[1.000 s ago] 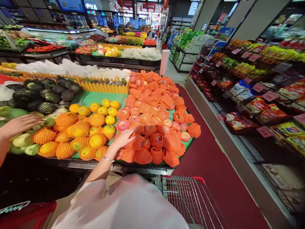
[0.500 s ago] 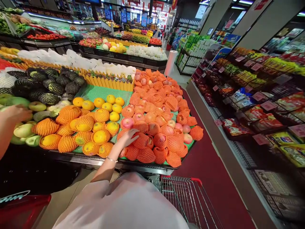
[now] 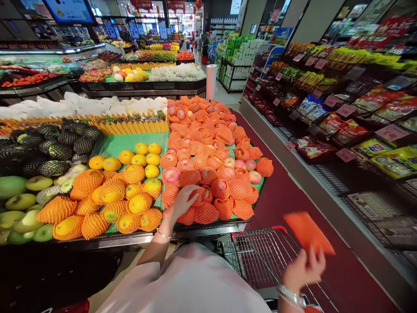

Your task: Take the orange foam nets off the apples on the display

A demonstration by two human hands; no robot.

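My left hand (image 3: 183, 202), wearing a bracelet, reaches over the front of the apple pile. Its fingers are apart and rest against apples in orange foam nets (image 3: 206, 213). Off to the right, my right hand (image 3: 302, 270) pinches a flat orange foam net sleeve (image 3: 309, 232), slightly blurred and with no fruit visible in it. This hand is raised above the right side of a wire shopping cart (image 3: 260, 256). A bare pink apple (image 3: 171, 175) lies just behind my left hand.
Oranges (image 3: 138, 203), some netted, lie left of the apples, then green fruit (image 3: 28, 221) and dark netted fruit (image 3: 61, 148). A yellow fence divider (image 3: 130, 126) stands behind. Shelves of packaged snacks (image 3: 345, 130) line the right, beyond a dark red floor strip (image 3: 276, 195).
My right hand has come into view with the orange net sleeve. My left hand has shifted slightly over the apples. Another person's hand at far left has left view as the view turned right.
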